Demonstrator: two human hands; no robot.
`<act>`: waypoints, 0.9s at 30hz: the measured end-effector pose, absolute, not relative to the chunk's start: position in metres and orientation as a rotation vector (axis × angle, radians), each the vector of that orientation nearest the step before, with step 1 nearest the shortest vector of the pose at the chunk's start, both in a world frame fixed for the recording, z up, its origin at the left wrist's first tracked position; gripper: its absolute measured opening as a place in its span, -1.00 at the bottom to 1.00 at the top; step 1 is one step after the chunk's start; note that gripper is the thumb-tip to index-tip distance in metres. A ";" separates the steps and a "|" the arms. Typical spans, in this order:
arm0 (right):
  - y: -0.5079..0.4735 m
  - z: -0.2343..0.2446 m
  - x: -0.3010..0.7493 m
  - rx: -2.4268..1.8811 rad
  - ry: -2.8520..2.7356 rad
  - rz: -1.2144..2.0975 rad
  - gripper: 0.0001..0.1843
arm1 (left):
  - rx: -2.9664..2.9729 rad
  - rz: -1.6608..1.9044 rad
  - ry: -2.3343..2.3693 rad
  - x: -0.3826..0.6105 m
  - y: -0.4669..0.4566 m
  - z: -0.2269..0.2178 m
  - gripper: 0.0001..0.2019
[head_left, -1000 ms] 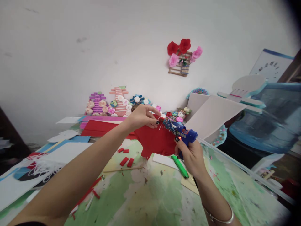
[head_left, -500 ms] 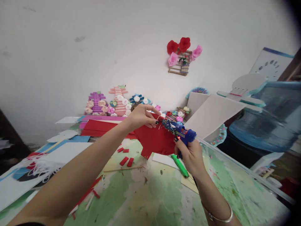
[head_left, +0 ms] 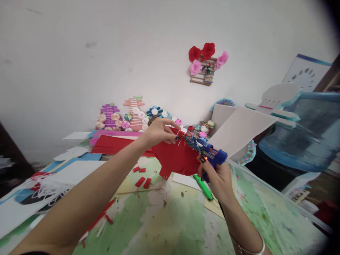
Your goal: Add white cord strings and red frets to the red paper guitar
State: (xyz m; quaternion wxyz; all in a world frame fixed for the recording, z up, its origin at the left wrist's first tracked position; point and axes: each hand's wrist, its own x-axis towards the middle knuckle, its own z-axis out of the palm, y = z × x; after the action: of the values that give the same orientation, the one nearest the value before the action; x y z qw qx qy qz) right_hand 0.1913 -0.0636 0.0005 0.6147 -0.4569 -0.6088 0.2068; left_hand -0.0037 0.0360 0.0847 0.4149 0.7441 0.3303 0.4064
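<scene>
Before a smudged wall (head_left: 111, 63), hands (head_left: 159, 132) pinch a red cutout (head_left: 179, 161) and clasp a plastic glue gun (head_left: 217, 156).

Left forearm (head_left: 87, 191): bare along its visible length, narrowing toward the wrist
Left hand (head_left: 161, 132): ungloved, slim fingers (head_left: 172, 123)
Left thumbnail (head_left: 177, 138): painted dark, nearly black
Dark edge (head_left: 34, 253): black, curved, across the left arm at the bottom border; sleeve or band, cannot tell
Right hand (head_left: 219, 177): ungloved
Right thumbnail (head_left: 202, 159): same dark polish, glossy
Right forearm (head_left: 240, 216): bare
Bracelet (head_left: 262, 244): thin, silver-coloured, rounded, fine detail too small to tell
</scene>
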 end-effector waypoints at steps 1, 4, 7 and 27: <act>-0.065 -0.001 0.192 -1.031 -1.381 0.491 -0.74 | 1.873 1.025 0.828 -0.004 0.037 0.084 -0.70; -0.073 -0.009 0.201 -0.973 -1.343 0.439 -0.72 | 1.874 1.034 0.823 -0.004 0.039 0.083 -0.71; -0.081 -0.026 0.223 -1.072 -1.279 0.225 -0.72 | 1.863 1.038 0.823 -0.005 0.039 0.084 -0.71; -0.102 -0.126 0.365 -2.831 -1.194 -0.154 -0.65 | 1.878 1.030 0.806 -0.010 0.037 0.081 -0.68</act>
State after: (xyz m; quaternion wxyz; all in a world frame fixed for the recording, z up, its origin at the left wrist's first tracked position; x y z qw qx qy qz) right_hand 0.3653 -0.1023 -0.1260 0.0326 -0.9198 -0.3879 -0.0500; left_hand -0.0096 0.0370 0.0810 0.4137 0.7470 0.3207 0.4098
